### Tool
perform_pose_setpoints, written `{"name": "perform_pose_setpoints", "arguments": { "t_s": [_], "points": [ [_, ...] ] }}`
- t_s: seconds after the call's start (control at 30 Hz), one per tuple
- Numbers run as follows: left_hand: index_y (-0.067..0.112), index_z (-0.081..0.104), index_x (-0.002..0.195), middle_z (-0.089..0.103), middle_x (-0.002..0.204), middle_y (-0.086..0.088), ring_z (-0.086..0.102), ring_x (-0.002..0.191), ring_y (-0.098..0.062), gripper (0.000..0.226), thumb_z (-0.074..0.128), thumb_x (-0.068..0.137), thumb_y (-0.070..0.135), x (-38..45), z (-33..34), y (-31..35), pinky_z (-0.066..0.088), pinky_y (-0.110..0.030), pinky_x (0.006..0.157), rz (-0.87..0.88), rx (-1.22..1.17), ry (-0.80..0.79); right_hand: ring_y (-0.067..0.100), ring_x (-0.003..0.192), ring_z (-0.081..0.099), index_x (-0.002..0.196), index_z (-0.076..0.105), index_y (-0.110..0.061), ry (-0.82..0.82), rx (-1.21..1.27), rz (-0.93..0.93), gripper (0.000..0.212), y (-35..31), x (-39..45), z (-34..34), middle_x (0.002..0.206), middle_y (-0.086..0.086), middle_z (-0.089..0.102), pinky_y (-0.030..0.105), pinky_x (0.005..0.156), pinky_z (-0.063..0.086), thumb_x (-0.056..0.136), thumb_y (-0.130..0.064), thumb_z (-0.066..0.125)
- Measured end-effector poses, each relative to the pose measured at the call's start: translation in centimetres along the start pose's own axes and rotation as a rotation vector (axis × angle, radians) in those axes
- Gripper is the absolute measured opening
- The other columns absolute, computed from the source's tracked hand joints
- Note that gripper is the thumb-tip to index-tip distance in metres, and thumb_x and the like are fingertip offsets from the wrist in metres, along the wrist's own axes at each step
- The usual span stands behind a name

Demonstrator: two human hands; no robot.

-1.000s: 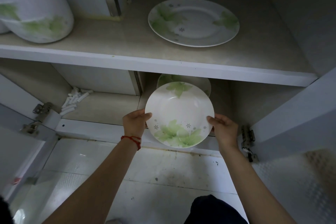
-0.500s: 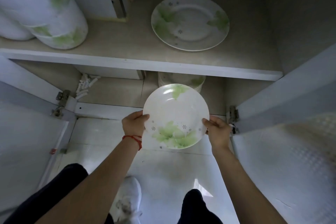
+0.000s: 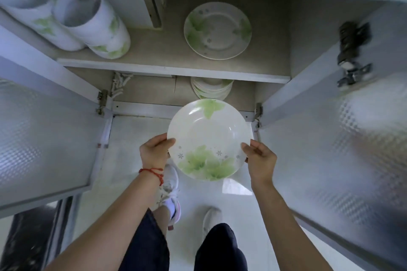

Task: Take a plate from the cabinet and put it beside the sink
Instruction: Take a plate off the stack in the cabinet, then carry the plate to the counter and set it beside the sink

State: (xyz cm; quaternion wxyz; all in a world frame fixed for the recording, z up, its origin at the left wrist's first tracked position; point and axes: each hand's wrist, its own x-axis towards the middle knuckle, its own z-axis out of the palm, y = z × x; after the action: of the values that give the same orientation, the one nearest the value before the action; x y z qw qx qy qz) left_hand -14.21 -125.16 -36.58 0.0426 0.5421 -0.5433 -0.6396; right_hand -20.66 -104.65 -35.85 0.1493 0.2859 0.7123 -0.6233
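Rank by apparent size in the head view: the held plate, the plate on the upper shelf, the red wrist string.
1. held plate, though it is nearer the camera
2. plate on the upper shelf, apparently only a little smaller
3. red wrist string

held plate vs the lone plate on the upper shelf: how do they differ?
The held plate is out of the cabinet, gripped by the left hand and right hand; the shelf plate lies flat, untouched. Held plate looks brightly lit, shelf plate shadowed. Both white with green leaf print.
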Motion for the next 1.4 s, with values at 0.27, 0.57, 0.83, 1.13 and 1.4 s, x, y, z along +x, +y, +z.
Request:
{"name": "perform_pose_setpoints", "arguments": {
  "t_s": [0.27, 0.57, 0.83, 1.13, 1.4],
  "points": [
    [0.005, 0.067, 0.097, 0.067, 0.07, -0.005, 0.063, 0.065, -0.016, 0.026, 0.063, 0.074, -0.008, -11.0, -4.6, 6.5, 0.057, -0.025, 0.061, 0.037, -0.074, 0.014, 0.018, 0.054, 0.043, 0.071, 0.065, -0.01, -0.02, -0.015, -0.02, 0.014, -7.1, -9.3, -3.9, 0.06, 0.006, 0.053, 0.031, 0.06, 0.041, 0.076, 0.003, 0.068],
    [0.015, 0.071, 0.075, 0.069, 0.053, 0.012, 0.064, 0.058, -0.01, 0.021, 0.065, 0.072, -0.005, -17.4, -8.7, 12.8, 0.054, -0.017, 0.049, 0.106, -0.025, -0.077, 0.004, 0.047, 0.053, 0.085, 0.069, -0.009, 0.002, -0.037, -0.038, 0.009, -12.3, -17.3, -6.0, 0.066, 0.002, 0.065, 0.015, 0.048, 0.045, 0.079, -0.004, 0.067],
    [0.025, 0.073, 0.071, 0.071, 0.059, 0.008, 0.064, 0.065, -0.016, 0.026, 0.066, 0.073, 0.0, -21.3, -11.0, 18.0, 0.057, -0.02, 0.055, 0.21, 0.07, -0.239, 0.003, 0.049, 0.056, 0.078, 0.07, -0.014, 0.082, 0.069, -0.072, 0.012, -16.3, -24.1, -8.0, 0.062, -0.004, 0.067, 0.015, 0.051, 0.047, 0.079, -0.003, 0.065],
    [0.031, 0.072, 0.065, 0.072, 0.061, 0.017, 0.066, 0.064, -0.01, 0.029, 0.067, 0.072, 0.003, -24.3, -10.1, 22.5, 0.053, -0.026, 0.06, 0.301, 0.162, -0.412, 0.004, 0.04, 0.047, 0.074, 0.069, -0.014, 0.209, 0.196, -0.1, 0.01, -19.7, -28.6, -10.5, 0.047, -0.013, 0.062, 0.018, 0.041, 0.037, 0.078, -0.006, 0.066],
    [0.036, 0.071, 0.063, 0.07, 0.06, 0.023, 0.066, 0.058, 0.002, 0.031, 0.068, 0.071, 0.005, -26.5, -6.6, 24.4, 0.049, -0.014, 0.049, 0.353, 0.252, -0.582, 0.005, 0.052, 0.061, 0.072, 0.07, -0.018, 0.376, 0.313, -0.137, 0.016, -20.0, -31.3, -13.3, 0.057, -0.012, 0.07, 0.016, 0.047, 0.048, 0.077, -0.004, 0.066]
  ]
}}
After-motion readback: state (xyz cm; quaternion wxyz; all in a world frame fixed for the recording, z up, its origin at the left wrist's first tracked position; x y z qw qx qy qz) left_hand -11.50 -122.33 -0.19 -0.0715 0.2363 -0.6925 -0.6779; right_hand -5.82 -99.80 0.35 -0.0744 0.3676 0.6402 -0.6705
